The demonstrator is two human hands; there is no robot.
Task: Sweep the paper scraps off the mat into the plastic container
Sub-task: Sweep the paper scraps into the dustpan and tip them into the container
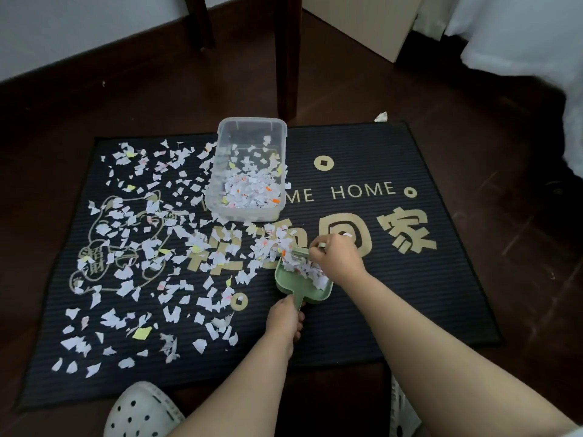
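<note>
Mat: I see a dark ribbed mat (410,294) lying flat on the wooden floor (504,159). It has gold lettering reading "HOME" and large gold characters across its right half.
Paper scraps: The paper scraps (142,247) are mostly white, with some yellow, pink and orange. They lie thick over the left half and middle of the mat.
Plastic container: The clear, open-topped plastic container (252,122) stands on the mat at the middle of its far edge. A heap of scraps is banked against its near end.
Dustpan: A pale green dustpan (310,297) rests on the mat on the near side of the container, a little apart from it. Its mouth faces the scattered scraps, and a pile of them already sits inside.
Left hand: My view has the left hand (284,320) at the pan's near end, its fingers curled round the short handle.
Right hand: The right hand (336,258) is over the pan's far rim, its fingers curled tight and pinching a small brush (298,253).
Brush detail: The hand hides most of the brush. Its visible end touches the scraps at the pan's mouth, and I cannot make out the bristles.
Surroundings: Dark chair legs (287,58) stand beyond the container. A white perforated shoe (142,411) sits at the mat's near edge. White fabric (536,42) hangs at the upper right, beside a beige box (362,20).
</note>
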